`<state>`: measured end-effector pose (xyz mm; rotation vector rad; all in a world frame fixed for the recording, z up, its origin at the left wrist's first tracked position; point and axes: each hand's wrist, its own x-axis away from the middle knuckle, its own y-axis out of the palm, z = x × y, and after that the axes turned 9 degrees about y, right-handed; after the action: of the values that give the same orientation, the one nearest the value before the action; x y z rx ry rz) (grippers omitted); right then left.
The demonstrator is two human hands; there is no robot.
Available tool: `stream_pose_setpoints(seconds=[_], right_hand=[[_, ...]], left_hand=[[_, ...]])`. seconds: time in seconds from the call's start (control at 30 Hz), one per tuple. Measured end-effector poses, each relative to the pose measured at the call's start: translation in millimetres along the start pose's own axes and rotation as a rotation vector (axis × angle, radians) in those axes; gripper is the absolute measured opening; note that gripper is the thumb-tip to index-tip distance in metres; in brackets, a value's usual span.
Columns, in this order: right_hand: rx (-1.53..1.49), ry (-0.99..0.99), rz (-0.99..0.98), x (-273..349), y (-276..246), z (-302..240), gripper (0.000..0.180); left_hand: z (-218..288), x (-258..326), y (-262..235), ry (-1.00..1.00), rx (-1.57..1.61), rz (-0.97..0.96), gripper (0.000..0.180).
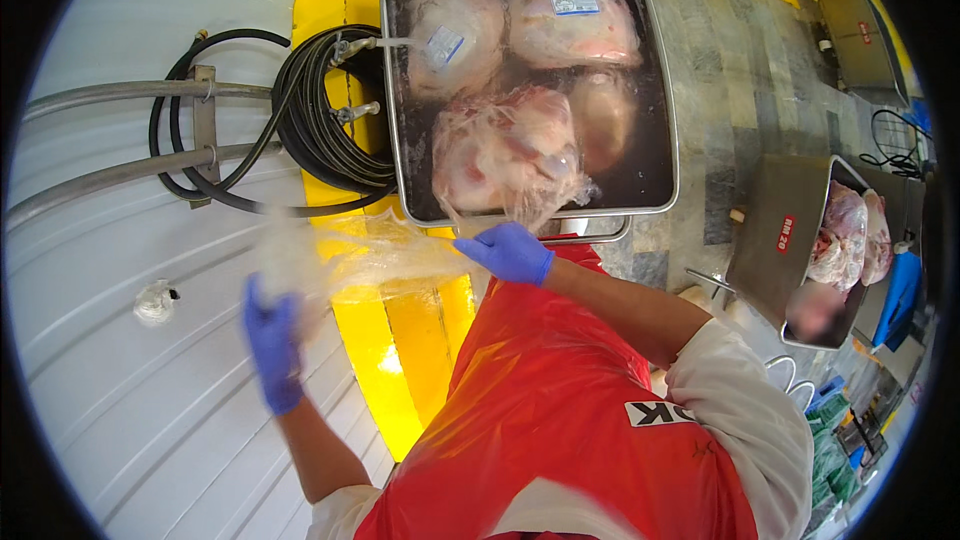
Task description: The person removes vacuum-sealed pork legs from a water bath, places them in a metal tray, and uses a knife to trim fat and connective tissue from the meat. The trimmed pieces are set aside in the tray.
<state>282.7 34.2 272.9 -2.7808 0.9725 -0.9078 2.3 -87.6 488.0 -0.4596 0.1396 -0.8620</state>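
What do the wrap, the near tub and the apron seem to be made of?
Wrap: likely thin plastic film, see-through and crinkled.
Tub: probably smooth stainless steel, grey and shiny-edged.
Apron: perhaps vinyl, judging by its glossy red creases.

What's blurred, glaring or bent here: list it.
Head view: left hand and nearby end of the clear plastic film smeared by blur; right hand crisper; head view: bright glare on the yellow panel; head view: upper steel pipe looks bowed, corners black.
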Motion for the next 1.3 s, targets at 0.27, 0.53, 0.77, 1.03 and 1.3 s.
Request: stream_pose_setpoints(seconds=[0.27,0.53,0.77,1.03,1.3], right_hand=[[-0.223,-0.21,-0.053,9.4,-22.3,-56.0,0.036],[0.224,-0.483,-0.045,-88.3,-52.2,40.0,0.038],[1.355,-0.076,-0.048,-126.2,-122.0,137.4,0.058],[0.87,0.464,0.13,-38.4,-198.0,191.6,0.057],[0.695,-0.033,0.408,-131.8,-24.6,93.3,0.056]], left_hand=[[-160.6,19.9,214.5,0.262,0.14,-0.583,0.084],[-190.3,57.7,205.3,0.291,-0.459,-1.077,0.03],[-212.4,45.1,169.4,0.403,-0.474,-0.93,0.026],[-211.4,48.1,172.2,0.595,-0.568,-1.008,0.021],[-183.9,71.2,181.1,0.552,-0.722,-1.141,0.018]])
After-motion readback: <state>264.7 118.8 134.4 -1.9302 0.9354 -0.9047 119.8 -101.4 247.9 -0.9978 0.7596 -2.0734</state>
